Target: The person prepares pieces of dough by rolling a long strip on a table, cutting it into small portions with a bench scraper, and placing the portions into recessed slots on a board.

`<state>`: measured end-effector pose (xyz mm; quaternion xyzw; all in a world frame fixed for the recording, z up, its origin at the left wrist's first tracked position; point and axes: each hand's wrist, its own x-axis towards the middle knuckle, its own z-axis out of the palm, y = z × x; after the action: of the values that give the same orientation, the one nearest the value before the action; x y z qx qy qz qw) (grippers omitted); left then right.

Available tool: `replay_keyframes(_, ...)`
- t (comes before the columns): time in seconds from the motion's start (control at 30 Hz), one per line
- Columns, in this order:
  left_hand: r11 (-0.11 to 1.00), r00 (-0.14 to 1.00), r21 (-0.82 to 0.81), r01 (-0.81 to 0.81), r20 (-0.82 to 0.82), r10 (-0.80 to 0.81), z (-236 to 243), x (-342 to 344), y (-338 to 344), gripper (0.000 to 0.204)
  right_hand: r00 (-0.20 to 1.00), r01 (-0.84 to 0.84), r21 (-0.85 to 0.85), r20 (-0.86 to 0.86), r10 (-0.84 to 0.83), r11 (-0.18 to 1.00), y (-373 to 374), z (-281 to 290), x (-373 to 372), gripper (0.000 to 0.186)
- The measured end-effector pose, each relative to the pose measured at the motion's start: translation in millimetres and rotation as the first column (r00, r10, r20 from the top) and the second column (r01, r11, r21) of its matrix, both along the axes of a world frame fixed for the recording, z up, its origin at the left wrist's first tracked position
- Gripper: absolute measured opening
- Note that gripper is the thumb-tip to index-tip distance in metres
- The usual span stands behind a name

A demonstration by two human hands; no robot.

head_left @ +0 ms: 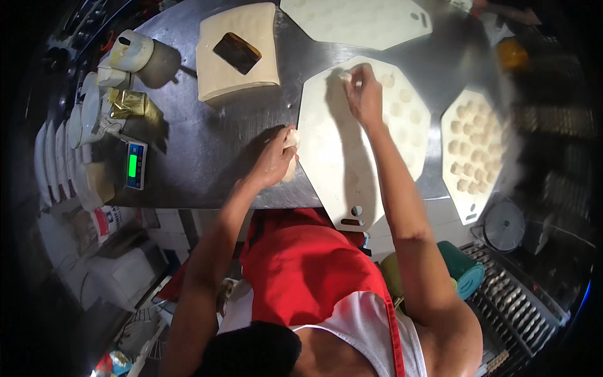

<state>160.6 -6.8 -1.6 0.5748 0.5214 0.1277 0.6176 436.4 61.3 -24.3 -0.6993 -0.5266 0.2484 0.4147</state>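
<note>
My left hand (274, 160) grips a pale lump of dough (290, 139) at the left edge of the white eight-sided board (333, 163). Near that board's top, my right hand (363, 94) has its fingers closed on a small dough piece (345, 76). Several flat, pale dough rounds (406, 95) lie on the board's right side.
A dough slab (232, 81) bears a dark scraper (237, 53). At left are a scale (134, 164), a gold-wrapped block (129, 103), a pot (132, 50) and stacked white containers (56, 157). More boards stand behind (358, 19) and at right (467, 206), with dough pieces, on the steel table (176, 176).
</note>
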Motion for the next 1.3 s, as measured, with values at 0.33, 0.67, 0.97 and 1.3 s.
replay_keyframes(0.33,0.947,0.952,0.231,-0.226,0.259,0.164,5,1,4,0.044,0.865,-0.415,-0.085,-0.345,0.364,0.906,-76,61,-84,0.027)
replay_keyframes(0.67,0.79,0.92,0.481,0.38,-0.283,-0.27,73,-6,-18,0.03,0.974,-0.225,-0.196,-0.081,0.213,0.954,-115,109,-111,0.043)
replay_keyframes(0.97,0.715,0.964,0.668,0.205,-0.009,-0.267,-32,-10,29,0.045,0.889,-0.436,0.014,-0.148,0.433,0.9,-107,122,-136,0.026)
replay_keyframes(1.3,0.983,0.991,0.149,0.106,-0.095,-0.092,-8,28,15,0.055,0.977,0.07,-0.14,0.207,-0.039,0.988,10,-21,62,0.027)
